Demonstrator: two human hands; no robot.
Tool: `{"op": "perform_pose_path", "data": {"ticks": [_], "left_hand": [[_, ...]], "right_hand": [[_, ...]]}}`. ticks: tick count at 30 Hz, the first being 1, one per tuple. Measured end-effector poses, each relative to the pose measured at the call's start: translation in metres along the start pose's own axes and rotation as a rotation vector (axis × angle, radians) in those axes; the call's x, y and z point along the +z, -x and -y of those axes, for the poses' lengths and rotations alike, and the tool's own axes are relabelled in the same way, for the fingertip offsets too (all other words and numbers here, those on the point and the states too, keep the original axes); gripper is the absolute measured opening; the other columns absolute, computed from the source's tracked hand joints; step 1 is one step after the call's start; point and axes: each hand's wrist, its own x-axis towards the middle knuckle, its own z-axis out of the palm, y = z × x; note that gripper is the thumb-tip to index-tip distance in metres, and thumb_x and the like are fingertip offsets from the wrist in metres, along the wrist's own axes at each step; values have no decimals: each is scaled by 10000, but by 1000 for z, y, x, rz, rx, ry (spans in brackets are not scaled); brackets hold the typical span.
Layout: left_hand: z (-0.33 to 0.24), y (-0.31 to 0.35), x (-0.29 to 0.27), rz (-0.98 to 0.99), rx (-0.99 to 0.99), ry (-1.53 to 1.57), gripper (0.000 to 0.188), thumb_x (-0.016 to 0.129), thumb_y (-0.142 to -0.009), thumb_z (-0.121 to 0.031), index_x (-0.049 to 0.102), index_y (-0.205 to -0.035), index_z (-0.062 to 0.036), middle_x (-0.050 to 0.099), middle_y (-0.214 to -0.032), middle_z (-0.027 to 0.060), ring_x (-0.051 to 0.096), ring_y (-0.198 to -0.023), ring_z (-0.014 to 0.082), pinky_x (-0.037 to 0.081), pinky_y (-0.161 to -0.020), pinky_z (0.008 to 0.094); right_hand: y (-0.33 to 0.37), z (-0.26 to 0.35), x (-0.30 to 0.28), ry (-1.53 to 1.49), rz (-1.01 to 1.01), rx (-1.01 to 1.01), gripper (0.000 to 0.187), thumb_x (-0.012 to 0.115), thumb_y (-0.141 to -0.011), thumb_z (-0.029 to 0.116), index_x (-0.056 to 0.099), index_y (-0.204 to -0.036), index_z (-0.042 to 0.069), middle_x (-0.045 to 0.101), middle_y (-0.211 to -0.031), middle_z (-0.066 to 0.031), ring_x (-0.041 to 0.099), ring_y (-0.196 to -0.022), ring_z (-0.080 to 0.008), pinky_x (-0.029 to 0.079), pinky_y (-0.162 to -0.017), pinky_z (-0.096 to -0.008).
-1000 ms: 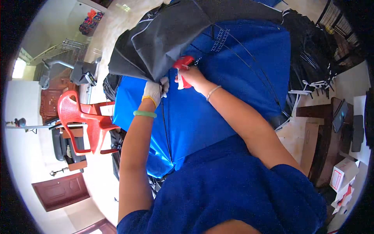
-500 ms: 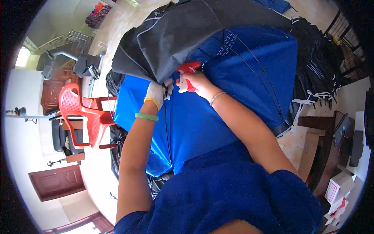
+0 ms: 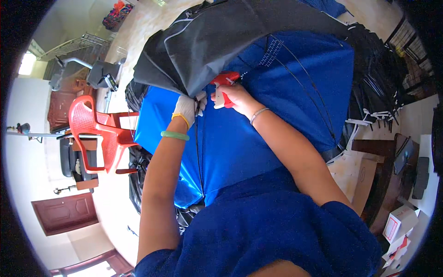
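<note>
Spread out before me is an umbrella canopy (image 3: 249, 138), blue on this side, with thin black ribs across it. A dark grey-black part of the fabric (image 3: 203, 46) folds over its far side. My left hand (image 3: 188, 107), in a white glove, is closed around a black rib (image 3: 198, 138) just below the edge of the dark fabric. My right hand (image 3: 239, 98), bare, grips a red and white pistol-shaped hand tool (image 3: 223, 98) by its handle. The tool's red head lies close to the dark fabric, right of the glove; its tip is hidden.
Many black folded umbrellas (image 3: 374, 78) are heaped at the right. A red plastic chair (image 3: 108, 134) stands at the left. On the right are a dark wooden table (image 3: 387, 184) with a phone-like device (image 3: 404, 154) and a white box (image 3: 399, 224).
The picture has shifted very slightly. Both hands keep their grip in nearly the same places, on the rib and the tool.
</note>
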Motion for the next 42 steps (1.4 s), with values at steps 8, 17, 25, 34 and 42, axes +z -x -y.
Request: {"op": "perform_pose_path", "data": {"ticks": [8, 17, 25, 34, 42], "left_hand": [[-9, 7, 9, 47, 2, -7, 230, 545, -804, -271, 520, -682, -78, 484, -554, -9, 417, -413, 101, 303, -341, 221], [-71, 5, -54, 210, -71, 572, 174, 514, -865, -262, 545, -885, -92, 479, -583, -72, 390, -402, 33, 278, -327, 172], [-63, 93, -37, 80, 100, 734, 191, 509, -876, -215, 550, -963, -50, 534, -652, -30, 453, -463, 23, 328, -364, 149], [-4, 121, -14, -337, 243, -503, 253, 499, -868, -304, 571, -923, -68, 619, -735, 98, 568, -524, 205, 468, -465, 308], [52, 104, 28, -587, 382, -1224, 226, 460, -864, -319, 514, -805, -108, 599, -739, 145, 600, -603, 353, 453, -457, 464]], "right_hand": [[-6, 0, 9, 149, -55, 54, 280, 539, -822, 116, 480, -1087, 46, 602, -889, -173, 626, -807, -285, 519, -696, -404], [8, 65, 42, 36, 81, 38, 329, 511, -838, 157, 463, -1135, 23, 598, -900, -204, 622, -823, -320, 523, -707, -436], [19, 83, 56, 197, 161, 89, 347, 495, -846, 200, 475, -1126, -5, 594, -939, -231, 609, -879, -334, 510, -749, -436], [63, 80, 66, 442, 238, 61, 403, 475, -850, 207, 447, -1152, -59, 599, -983, -210, 617, -880, -290, 504, -772, -377], [121, -30, 33, 499, -33, -3, 279, 514, -823, 135, 536, -1052, -23, 628, -887, -132, 635, -783, -221, 510, -648, -335]]}}
